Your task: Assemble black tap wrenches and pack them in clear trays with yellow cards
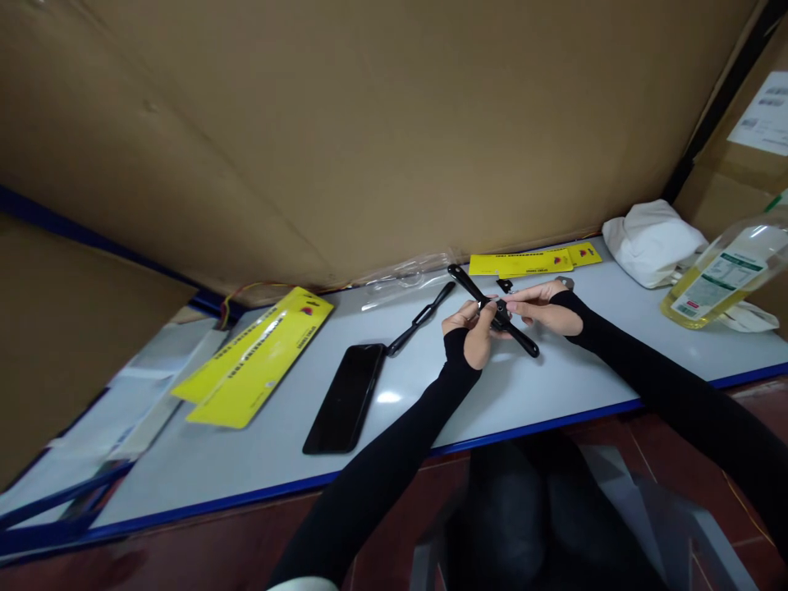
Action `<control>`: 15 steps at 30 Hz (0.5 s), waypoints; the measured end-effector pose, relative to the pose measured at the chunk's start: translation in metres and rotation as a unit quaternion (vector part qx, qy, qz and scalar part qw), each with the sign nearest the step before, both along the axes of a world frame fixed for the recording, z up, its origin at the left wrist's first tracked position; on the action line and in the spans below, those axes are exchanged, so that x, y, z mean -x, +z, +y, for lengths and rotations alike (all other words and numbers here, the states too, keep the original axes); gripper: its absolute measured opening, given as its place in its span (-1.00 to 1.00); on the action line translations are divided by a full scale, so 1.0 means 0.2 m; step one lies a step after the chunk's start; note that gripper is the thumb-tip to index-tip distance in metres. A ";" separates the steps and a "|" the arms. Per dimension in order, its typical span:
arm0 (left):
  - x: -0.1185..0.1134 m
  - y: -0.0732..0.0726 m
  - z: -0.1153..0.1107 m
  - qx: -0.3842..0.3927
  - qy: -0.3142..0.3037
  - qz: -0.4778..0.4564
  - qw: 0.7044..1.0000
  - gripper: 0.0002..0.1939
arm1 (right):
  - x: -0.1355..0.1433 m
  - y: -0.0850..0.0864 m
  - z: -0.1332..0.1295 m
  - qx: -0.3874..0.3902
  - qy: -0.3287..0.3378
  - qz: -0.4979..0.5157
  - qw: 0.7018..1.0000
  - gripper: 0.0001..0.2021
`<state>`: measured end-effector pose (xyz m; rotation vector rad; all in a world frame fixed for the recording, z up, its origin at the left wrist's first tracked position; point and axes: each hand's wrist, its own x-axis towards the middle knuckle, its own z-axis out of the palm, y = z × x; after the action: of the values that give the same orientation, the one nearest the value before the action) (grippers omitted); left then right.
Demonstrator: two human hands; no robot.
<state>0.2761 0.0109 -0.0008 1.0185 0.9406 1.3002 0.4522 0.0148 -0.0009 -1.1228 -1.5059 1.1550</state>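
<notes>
A black spokeshave is held at a slant above the table, its two handles sticking out up-left and down-right. My left hand is closed around its middle, the thumb pressed on the body. From the other side, my right hand pinches at the same middle part; any small piece between its fingertips is too small to make out. Just behind the hands lies a small black part. A flat grey metal piece shows beside my right wrist. To the left, another black spokeshave body rests on the table.
A black phone lies left of my forearm. Yellow printed cards lie farther left, and more yellow cards at the back beside clear plastic packaging. On the right are a white bag and a bottle of yellow liquid.
</notes>
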 end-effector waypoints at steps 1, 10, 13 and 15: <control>0.00 0.01 0.00 0.001 0.008 -0.001 1.000 -0.55 | -0.02 0.01 0.00 -0.019 -0.019 -0.037 0.999 -0.53; 0.04 0.02 0.03 0.018 0.023 0.006 1.000 -0.56 | -0.48 0.06 0.08 -0.051 0.093 -0.377 0.920 -0.53; 0.03 0.01 0.03 0.023 0.028 0.007 0.999 -0.55 | -0.51 0.05 0.07 -0.007 0.146 -0.378 0.914 -0.58; 0.02 0.00 0.04 0.025 0.026 0.002 0.999 -0.54 | -0.50 0.04 0.07 -0.002 0.165 -0.373 0.913 -0.64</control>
<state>0.2724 0.0181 -0.0008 0.9648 1.0045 1.3122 0.5515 0.0290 0.0066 -1.4349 -2.3540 0.9738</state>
